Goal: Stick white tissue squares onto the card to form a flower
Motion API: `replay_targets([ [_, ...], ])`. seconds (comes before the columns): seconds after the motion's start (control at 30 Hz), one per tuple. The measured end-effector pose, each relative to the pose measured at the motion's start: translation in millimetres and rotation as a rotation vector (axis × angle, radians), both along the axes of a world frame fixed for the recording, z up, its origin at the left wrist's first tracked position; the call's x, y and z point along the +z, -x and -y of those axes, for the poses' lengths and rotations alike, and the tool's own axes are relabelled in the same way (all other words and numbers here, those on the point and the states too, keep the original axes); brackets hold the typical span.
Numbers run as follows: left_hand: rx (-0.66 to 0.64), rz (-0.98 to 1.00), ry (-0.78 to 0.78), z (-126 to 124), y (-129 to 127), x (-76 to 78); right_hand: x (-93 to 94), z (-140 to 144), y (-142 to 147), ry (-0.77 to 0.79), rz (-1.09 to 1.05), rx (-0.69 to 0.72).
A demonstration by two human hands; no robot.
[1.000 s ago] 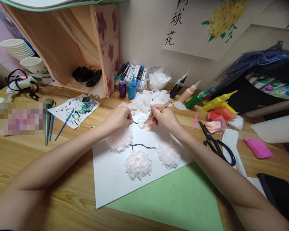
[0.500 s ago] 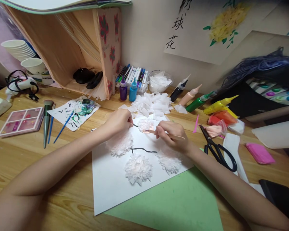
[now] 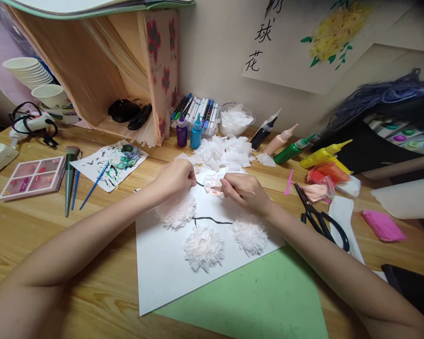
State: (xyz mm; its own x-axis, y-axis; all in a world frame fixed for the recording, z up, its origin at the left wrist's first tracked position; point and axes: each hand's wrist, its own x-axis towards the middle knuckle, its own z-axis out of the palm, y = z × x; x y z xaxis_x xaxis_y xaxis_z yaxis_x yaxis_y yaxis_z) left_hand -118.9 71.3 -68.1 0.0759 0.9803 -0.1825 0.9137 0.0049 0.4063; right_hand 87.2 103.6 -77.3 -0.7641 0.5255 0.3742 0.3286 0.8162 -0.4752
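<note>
Small paper flower (image 3: 211, 181) sits at twelve o'clock on the white sheet (image 3: 162, 278). The right hand (image 3: 250, 183) pinches a wooden stick (image 3: 248, 193); the left hand (image 3: 178, 176) curls closed, contents unclear. Light presses, sheet steadied, should work best.

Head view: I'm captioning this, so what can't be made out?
Head view:
Wooden stick: front end, hidden by the right hand.
Left hand: whatever lies beneath, covered by the hand.
Topmost character: cut by the upper edge.
Black object: cut by the right edge.
</note>
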Motion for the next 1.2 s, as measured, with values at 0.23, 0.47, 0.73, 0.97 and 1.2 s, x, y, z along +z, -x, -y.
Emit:
replay_targets([
  [0.23,-0.01,-0.012,-0.001,0.8,-0.7,0.4,9.1,-2.6,13.0,0.278,0.038,-0.094],
  [0.47,-0.029,0.017,0.052,-3.0,7.4,5.9,10.5,-4.2,-11.9,0.486,-0.304,-0.236],
  [0.73,0.169,-0.104,-0.047,-4.9,15.9,18.0,-16.7,-17.0,-44.9,1.144,-0.389,-0.191],
  [0.97,0.11,-0.085,-0.063,-0.5,11.9,18.0,-25.3,-1.0,-43.1,1.278,-0.406,-0.155],
  [1.2,0.045,-0.019,-0.043,-4.8,14.1,8.3,-24.3,14.5,-41.4,1.315,-0.46,-0.216],
])
